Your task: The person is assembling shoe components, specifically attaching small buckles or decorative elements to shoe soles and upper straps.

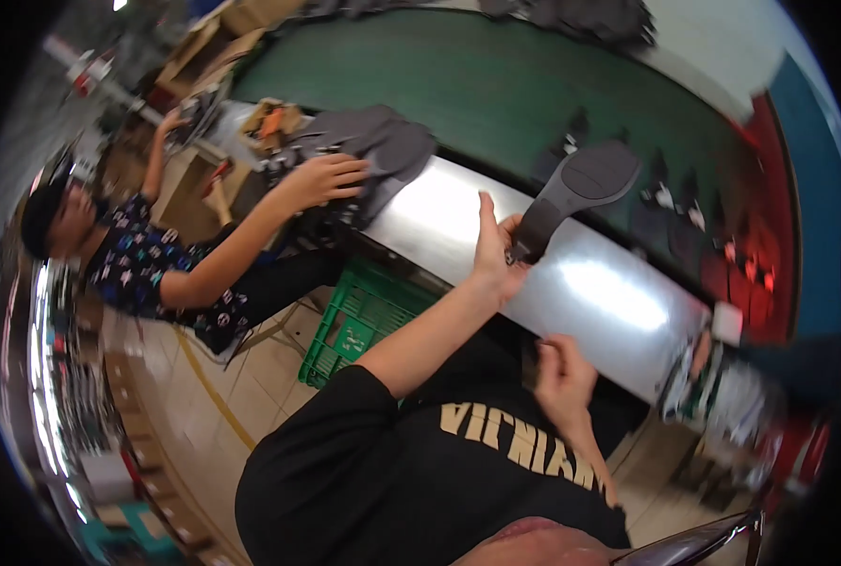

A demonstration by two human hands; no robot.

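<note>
Shiny metal tabletop (614, 294) runs beside a green belt (383, 71); above it, my left grip (496, 253) clasps one end of a dark shoe sole (594, 177), thumb standing off. I'd lower that thumb for steadiness. Whether my curled right grip (566, 382) pinches anything, I can't tell.

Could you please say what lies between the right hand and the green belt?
Between the right hand and green belt, the head view shows the metal tabletop.
</note>
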